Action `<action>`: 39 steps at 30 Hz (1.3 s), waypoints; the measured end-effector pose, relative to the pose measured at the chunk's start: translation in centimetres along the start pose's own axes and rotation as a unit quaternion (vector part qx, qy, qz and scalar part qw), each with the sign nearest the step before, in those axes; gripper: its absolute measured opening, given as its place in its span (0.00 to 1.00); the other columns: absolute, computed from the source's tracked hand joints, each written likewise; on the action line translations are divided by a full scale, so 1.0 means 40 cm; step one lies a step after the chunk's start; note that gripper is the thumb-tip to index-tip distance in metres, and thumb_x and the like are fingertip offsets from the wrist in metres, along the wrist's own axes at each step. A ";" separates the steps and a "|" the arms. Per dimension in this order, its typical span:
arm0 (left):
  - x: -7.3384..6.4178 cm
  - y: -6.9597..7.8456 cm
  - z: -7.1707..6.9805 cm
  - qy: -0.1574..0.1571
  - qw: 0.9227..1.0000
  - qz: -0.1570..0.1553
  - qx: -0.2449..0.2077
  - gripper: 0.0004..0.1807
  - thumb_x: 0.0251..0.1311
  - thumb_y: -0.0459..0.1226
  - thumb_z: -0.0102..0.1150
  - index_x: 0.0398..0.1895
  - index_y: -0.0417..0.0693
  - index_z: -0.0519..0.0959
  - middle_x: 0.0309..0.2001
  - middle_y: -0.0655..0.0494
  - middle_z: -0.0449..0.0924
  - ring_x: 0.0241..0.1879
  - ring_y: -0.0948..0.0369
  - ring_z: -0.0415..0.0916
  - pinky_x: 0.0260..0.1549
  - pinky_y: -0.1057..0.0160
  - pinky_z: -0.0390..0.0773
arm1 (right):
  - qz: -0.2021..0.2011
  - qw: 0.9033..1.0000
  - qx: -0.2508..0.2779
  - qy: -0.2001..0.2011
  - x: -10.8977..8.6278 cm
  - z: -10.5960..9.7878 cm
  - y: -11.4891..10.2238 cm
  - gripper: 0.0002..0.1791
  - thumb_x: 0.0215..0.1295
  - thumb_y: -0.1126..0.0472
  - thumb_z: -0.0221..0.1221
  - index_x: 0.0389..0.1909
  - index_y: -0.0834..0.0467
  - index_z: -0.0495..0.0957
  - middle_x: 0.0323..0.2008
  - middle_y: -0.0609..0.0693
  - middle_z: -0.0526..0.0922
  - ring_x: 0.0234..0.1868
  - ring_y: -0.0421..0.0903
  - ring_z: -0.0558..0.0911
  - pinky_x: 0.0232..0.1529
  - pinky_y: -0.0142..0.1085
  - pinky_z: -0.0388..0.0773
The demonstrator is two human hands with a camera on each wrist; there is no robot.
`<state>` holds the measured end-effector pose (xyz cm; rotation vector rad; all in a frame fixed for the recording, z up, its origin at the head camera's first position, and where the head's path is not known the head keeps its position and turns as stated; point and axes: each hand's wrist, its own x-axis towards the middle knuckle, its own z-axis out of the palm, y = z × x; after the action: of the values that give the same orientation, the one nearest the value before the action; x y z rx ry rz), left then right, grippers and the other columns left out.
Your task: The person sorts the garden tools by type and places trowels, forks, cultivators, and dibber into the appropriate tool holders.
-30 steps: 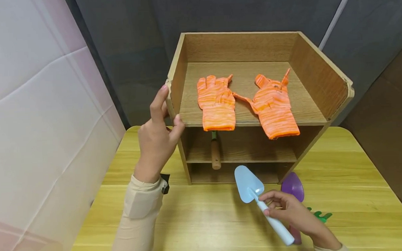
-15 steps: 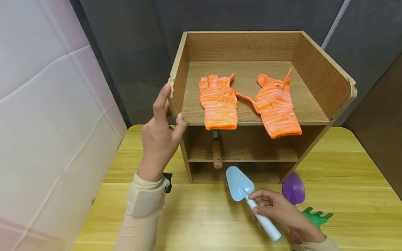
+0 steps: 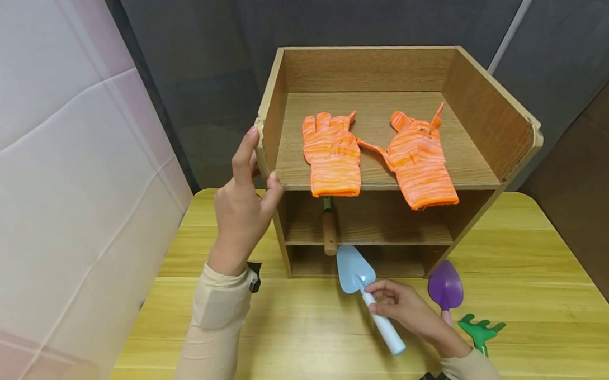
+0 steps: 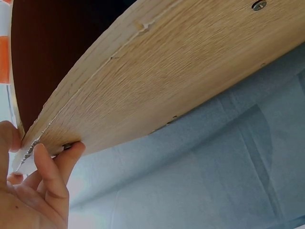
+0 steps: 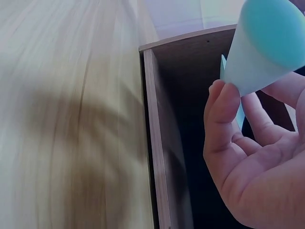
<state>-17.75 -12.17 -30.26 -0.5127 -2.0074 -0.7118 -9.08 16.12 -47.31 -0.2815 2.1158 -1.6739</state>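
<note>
My left hand (image 3: 242, 214) grips the front edge of the left side panel of a small wooden shelf (image 3: 371, 70). In the left wrist view, the fingers (image 4: 52, 179) touch the outer face of that panel (image 4: 133, 90). My right hand (image 3: 406, 312) pinches the handle of a light blue garden trowel (image 3: 355, 269) near its neck. The trowel's blade points away from me, in front of the shelf's bottom compartment. In the right wrist view, the rounded handle end (image 5: 279, 33) faces the camera, and the blade is mostly hidden behind the hand (image 5: 259, 167).
Two orange gloves (image 3: 333, 161) lie on the top shelf, cuffs over its front edge. From the middle compartment sticks a wooden handle (image 3: 329, 228). Right of the shelf, a purple trowel (image 3: 445, 285) and a green hand rake (image 3: 478, 332) lie on the table (image 3: 300, 346).
My right hand has moved left and slightly forward, bringing the light blue trowel closer to the shelf's lower front. The left hand keeps its grip on the panel.
</note>
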 end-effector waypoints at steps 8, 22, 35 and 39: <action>-0.001 0.000 -0.002 -0.002 1.000 0.009 -0.012 0.33 0.54 0.30 0.50 0.64 0.49 0.54 0.49 0.39 0.79 0.10 0.61 0.54 0.12 0.66 0.53 | 0.012 0.999 -0.008 0.034 0.033 0.020 0.007 0.23 0.56 0.58 0.62 0.51 0.64 0.71 0.46 0.61 0.77 0.40 0.44 0.79 0.38 0.34 0.78; -0.005 0.001 -0.004 -0.007 1.000 0.001 -0.015 0.33 0.55 0.30 0.49 0.65 0.51 0.53 0.49 0.38 0.79 0.10 0.60 0.61 0.11 0.66 0.55 | 0.053 0.991 0.055 0.108 0.102 0.046 -0.002 0.24 0.53 0.61 0.63 0.51 0.62 0.72 0.42 0.57 0.78 0.32 0.43 0.77 0.33 0.38 0.76; -0.005 0.001 -0.003 0.001 1.000 -0.012 0.006 0.33 0.54 0.32 0.50 0.65 0.52 0.54 0.43 0.46 0.83 0.09 0.62 0.58 0.12 0.66 0.56 | 0.036 0.989 0.108 0.098 0.169 0.073 -0.004 0.23 0.55 0.64 0.61 0.53 0.66 0.71 0.36 0.50 0.78 0.31 0.41 0.77 0.31 0.34 0.74; -0.004 0.002 -0.001 0.000 1.000 -0.010 0.005 0.33 0.55 0.33 0.50 0.65 0.53 0.54 0.42 0.47 0.83 0.09 0.63 0.60 0.12 0.66 0.56 | 0.039 0.988 0.113 0.100 0.182 0.079 0.001 0.23 0.55 0.65 0.61 0.53 0.66 0.71 0.35 0.48 0.79 0.30 0.40 0.77 0.29 0.33 0.73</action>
<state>-17.60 -12.14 -30.37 -0.4863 -2.0175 -0.7140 -14.12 10.37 -49.39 0.0384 2.0190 -1.9433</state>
